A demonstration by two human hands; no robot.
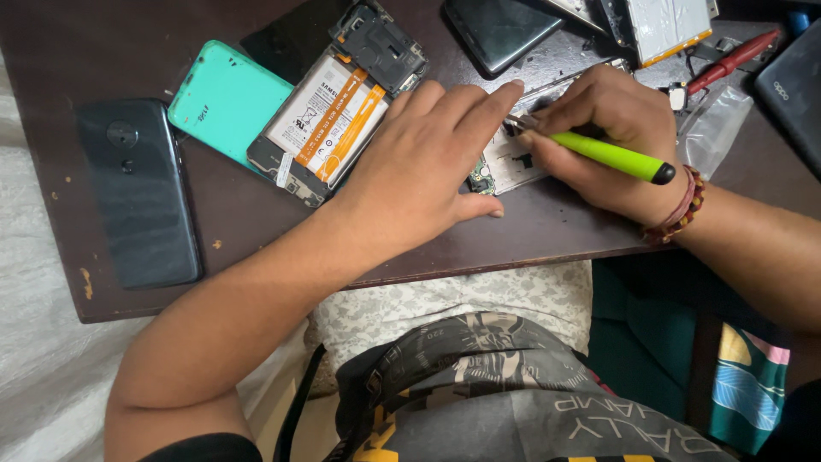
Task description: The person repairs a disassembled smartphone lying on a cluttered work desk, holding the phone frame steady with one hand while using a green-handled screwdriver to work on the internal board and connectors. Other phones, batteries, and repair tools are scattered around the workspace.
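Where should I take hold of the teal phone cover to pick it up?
Take the teal cover by its two long edges near the upper left corner, coming from the left. It lies flat on the table, and its right end is tucked against the opened phone, while the left hand sits further right. The dark phone lies apart, lower left, so that side looks free.

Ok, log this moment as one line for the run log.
left hand: pressing small white phone part to dark wooden table | right hand: grip on green-handled screwdriver, tip on part

soft even light, sharp focus
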